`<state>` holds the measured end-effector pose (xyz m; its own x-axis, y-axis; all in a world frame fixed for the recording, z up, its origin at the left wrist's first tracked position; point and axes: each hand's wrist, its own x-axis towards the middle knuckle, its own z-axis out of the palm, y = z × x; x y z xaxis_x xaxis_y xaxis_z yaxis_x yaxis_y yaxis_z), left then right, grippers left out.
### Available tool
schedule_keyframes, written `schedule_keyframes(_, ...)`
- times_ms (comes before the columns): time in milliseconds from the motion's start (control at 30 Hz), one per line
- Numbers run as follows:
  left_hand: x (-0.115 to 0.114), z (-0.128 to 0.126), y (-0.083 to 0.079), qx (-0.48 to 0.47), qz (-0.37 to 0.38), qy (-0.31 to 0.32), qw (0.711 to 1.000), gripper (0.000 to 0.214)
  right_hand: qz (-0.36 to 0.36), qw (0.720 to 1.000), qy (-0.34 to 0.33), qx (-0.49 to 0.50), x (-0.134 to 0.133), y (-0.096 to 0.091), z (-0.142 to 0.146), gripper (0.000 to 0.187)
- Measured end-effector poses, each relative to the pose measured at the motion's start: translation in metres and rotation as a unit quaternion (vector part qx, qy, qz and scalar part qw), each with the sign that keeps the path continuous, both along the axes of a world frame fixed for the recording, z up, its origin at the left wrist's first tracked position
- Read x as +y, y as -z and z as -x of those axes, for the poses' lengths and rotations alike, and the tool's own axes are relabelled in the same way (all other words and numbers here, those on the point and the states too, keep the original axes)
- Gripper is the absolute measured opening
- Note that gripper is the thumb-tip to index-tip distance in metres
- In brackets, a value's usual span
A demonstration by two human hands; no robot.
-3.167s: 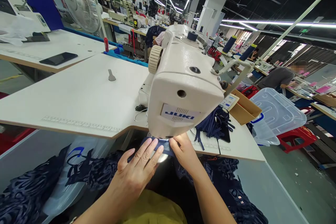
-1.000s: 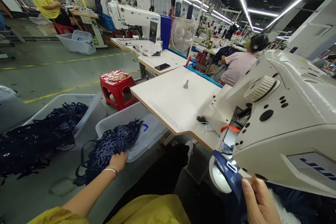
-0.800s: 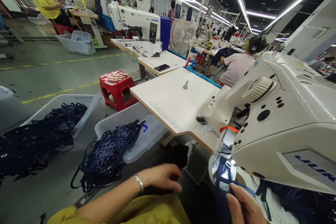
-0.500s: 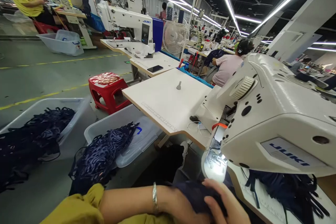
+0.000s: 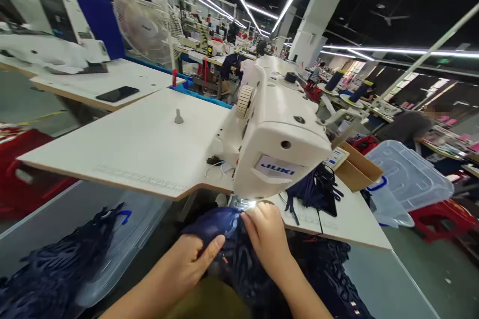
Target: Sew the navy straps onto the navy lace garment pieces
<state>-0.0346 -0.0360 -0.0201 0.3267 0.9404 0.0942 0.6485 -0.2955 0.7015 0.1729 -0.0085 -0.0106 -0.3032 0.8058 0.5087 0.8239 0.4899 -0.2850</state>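
In the head view a white sewing machine [image 5: 262, 144] stands ahead of me. Its lit needle area shows just beyond my hands. A piece of dark navy fabric [image 5: 213, 224] is stretched between them at the machine's front. My left hand [image 5: 200, 254] is closed on the fabric's left part, thumb on top. My right hand [image 5: 267, 227] pinches its right end close under the machine head. Below, more navy fabric hangs over my lap. The needle and the edge under the machine are hidden.
The white tabletop [image 5: 142, 134] carries a small grey peg [image 5: 178, 116]. Navy straps [image 5: 310, 189] lie right of the machine, near a cardboard box [image 5: 359, 164]. Plastic bins of navy pieces flank me, left bin [image 5: 138, 244] included. A phone [image 5: 118, 93] lies on the neighbouring table.
The view has swung right. My hands have moved from low in front of me up to the machine's needle area, and the fabric is now spread between them.
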Motion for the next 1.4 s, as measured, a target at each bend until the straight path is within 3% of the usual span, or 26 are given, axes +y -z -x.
schedule_keyframes(67, 0.008, 0.01, 0.006, 0.087, -0.085, -0.056, 0.991, 0.045, 0.029, 0.997, 0.038, 0.061, 0.003, 0.004, 0.0, 0.01)
schedule_keyframes(133, 0.015, 0.014, 0.009, 0.127, -0.258, -0.092, 0.953, 0.03, 0.063, 0.988, 0.067, 0.125, 0.002, 0.007, 0.001, 0.01)
schedule_keyframes(200, 0.02, 0.01, 0.007, 0.135, -0.402, -0.038, 0.905, 0.026, 0.107, 0.976, 0.081, 0.171, 0.0, 0.01, 0.004, 0.016)
schedule_keyframes(267, 0.024, -0.002, 0.005, 0.141, -0.453, 0.069, 0.877, 0.037, 0.155, 0.957, 0.09, 0.228, 0.0, 0.012, 0.007, 0.017)
schedule_keyframes(333, 0.027, -0.014, 0.005, 0.142, -0.445, 0.139, 0.873, 0.044, 0.21, 0.922, 0.078, 0.316, 0.002, 0.015, 0.007, 0.013)
schedule_keyframes(400, 0.028, -0.024, 0.008, 0.131, -0.419, 0.147, 0.887, 0.045, 0.266, 0.876, 0.046, 0.4, 0.006, 0.018, 0.005, 0.01)
schedule_keyframes(467, 0.027, -0.027, 0.012, 0.115, -0.4, 0.137, 0.899, 0.048, 0.299, 0.848, 0.022, 0.437, 0.01, 0.019, -0.001, 0.009)
schedule_keyframes(533, 0.025, -0.027, 0.016, 0.108, -0.395, 0.118, 0.904, 0.05, 0.291, 0.858, 0.028, 0.421, 0.014, 0.018, -0.006, 0.008)
schedule_keyframes(700, 0.021, -0.027, 0.016, 0.098, -0.388, 0.069, 0.914, 0.051, 0.2, 0.923, 0.046, 0.327, 0.02, 0.015, -0.01, 0.008)
schedule_keyframes(833, 0.018, -0.027, 0.012, 0.117, -0.358, 0.037, 0.926, 0.052, 0.144, 0.949, 0.085, 0.266, 0.023, 0.014, -0.005, 0.004)
schedule_keyframes(1400, 0.018, -0.032, 0.008, 0.106, -0.384, 0.024, 0.917, 0.057, 0.106, 0.963, 0.094, 0.231, 0.026, 0.016, -0.004, 0.006)
